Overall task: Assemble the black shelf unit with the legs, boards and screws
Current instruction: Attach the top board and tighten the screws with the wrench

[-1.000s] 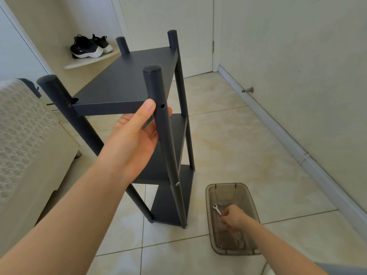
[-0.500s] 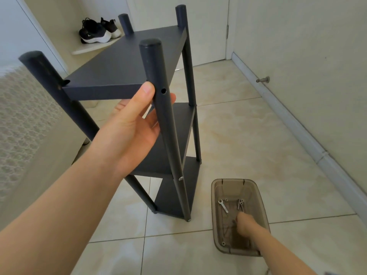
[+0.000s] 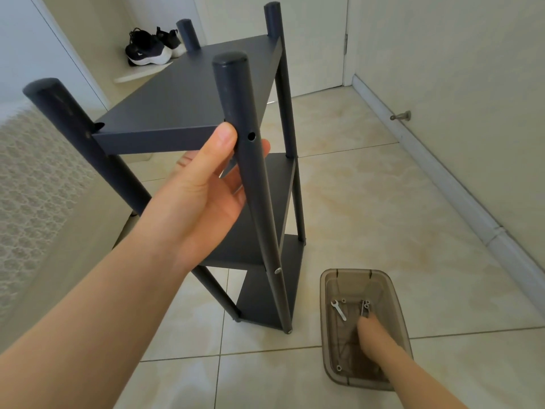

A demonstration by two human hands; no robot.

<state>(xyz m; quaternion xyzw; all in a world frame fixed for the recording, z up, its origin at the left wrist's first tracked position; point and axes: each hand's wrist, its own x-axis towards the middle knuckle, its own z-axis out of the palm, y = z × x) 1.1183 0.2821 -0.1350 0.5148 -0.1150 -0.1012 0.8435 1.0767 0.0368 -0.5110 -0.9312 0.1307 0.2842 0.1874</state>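
The black shelf unit point(image 3: 188, 93) stands upright on the tiled floor with three boards between its legs. My left hand point(image 3: 203, 196) grips the nearest leg point(image 3: 236, 93) just under the top board, thumb beside an empty screw hole point(image 3: 251, 136). Lower on that leg sits a silver screw point(image 3: 277, 271). My right hand point(image 3: 372, 330) reaches down into a brown plastic bin point(image 3: 348, 271), fingertips at a small cluster of screws point(image 3: 366, 306). A small wrench point(image 3: 338, 310) lies beside them. The hand is blurred, and its fingers are hidden from above.
A fabric-covered piece of furniture point(image 3: 29, 172) is close on the left. Black sneakers point(image 3: 150, 48) sit on a low ledge behind the shelf. The wall, its baseboard and a door stop point(image 3: 401, 116) run along the right. A closed door is at the back.
My right hand has shifted inside the bin from near the wrench toward the screws on the right. My left hand keeps its hold on the leg. The view has moved closer.
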